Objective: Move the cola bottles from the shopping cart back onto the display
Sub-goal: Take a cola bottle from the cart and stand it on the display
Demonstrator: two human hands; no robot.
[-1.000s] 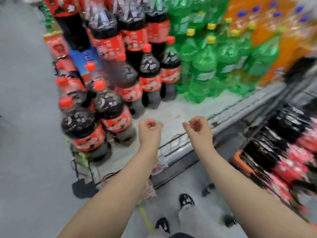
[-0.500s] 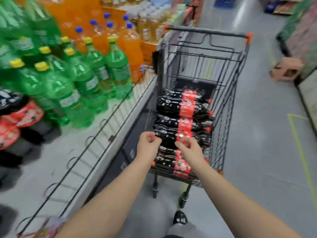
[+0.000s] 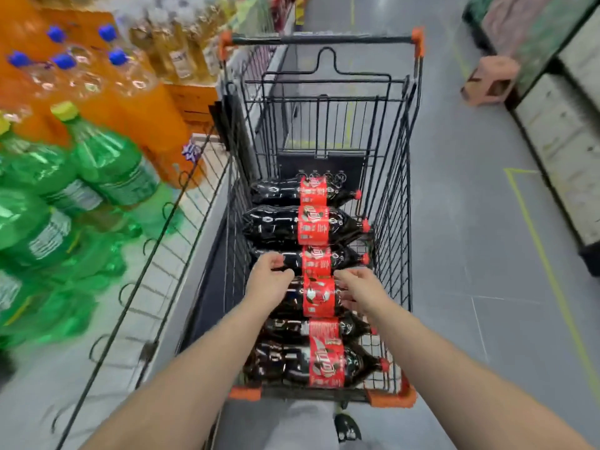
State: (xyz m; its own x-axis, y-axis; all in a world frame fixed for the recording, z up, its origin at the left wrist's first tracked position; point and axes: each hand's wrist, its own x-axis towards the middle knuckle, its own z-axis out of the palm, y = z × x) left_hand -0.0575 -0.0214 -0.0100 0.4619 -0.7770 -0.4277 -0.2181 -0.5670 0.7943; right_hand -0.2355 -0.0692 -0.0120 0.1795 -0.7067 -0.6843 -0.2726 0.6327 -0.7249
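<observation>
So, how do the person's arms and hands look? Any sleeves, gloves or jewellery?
Both forearms are bare to the picture's edge; no sleeve shows. The left hand and the right hand wear no gloves, and no watch, bracelet or ring is visible.

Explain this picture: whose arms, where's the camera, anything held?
No machine: a person wears a camera on the head, looking down, so both arms enter from below. Six cola bottles lie on their sides in the shopping cart. The left hand and right hand reach in among the middle ones; the right is open, and whether the left grips one is unclear. Green bottles stand on the shelf at left.
</observation>
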